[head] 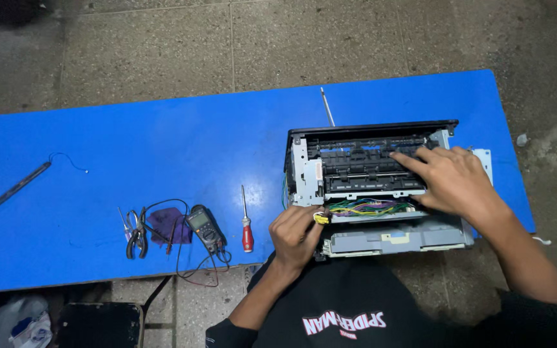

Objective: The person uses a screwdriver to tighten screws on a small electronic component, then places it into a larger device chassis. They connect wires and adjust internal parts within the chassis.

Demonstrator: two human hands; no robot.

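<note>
Currently printer [372, 187] sits at near right edge of blue table [162, 148], covers off, metal frame, rollers and coloured wire bundle [369, 207] exposed, so strip-down looks well underway. Left hand [296, 234] curled at front-left corner by yellow connector [321, 219]; can't tell if pinching. Right hand [452, 180] spread flat on roller assy. Screwdriver [246, 222], multimeter [204, 227], pliers [136, 235] lie unused left.

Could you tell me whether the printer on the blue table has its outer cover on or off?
Off: the printer shows bare metal frame, black rollers and loose coloured wiring.
</note>
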